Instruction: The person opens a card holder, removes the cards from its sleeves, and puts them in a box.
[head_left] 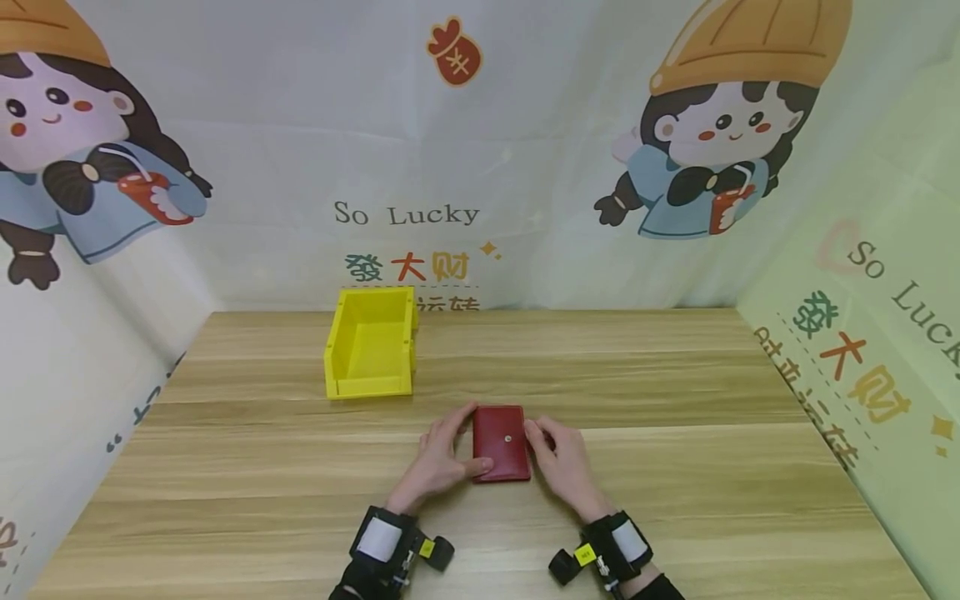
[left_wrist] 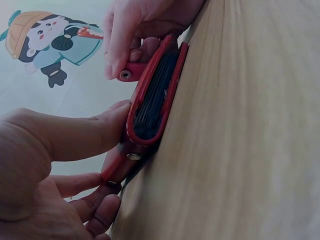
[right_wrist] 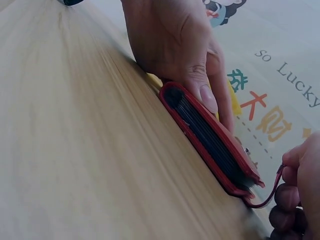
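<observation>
Red card holder, one: leather-look, lying on the desk directly before the person, between the two hands. Cover uppermost, bearing a metal snap stud. Dark inner sleeves stacked within, seen edge-on; their contents cannot be made out.

Snap strap, narrow, red, joined at the open edge of the holder: unfastened, held out clear of the cover, with its snap socket visible at the free end.

Left hand: grasping the holder at its spine side, thumb on the cover, other fingers at the edge.

Right hand: fingers bent, pinching the end of the snap strap beside the open edge.

Yellow bin, plastic, one: toward the back of the desk, left of the holder and apart from it.

Backdrop, printed with cartoon figures and lettering, behind the desk.

Step in hand, as judged: working the strap closure while the left hand steadies the holder. Undoing or fastening cannot be told from this moment. For opening, the next move calls for letting the strap go and lifting the cover; for closing, for folding the strap over and pressing socket onto stud.
</observation>
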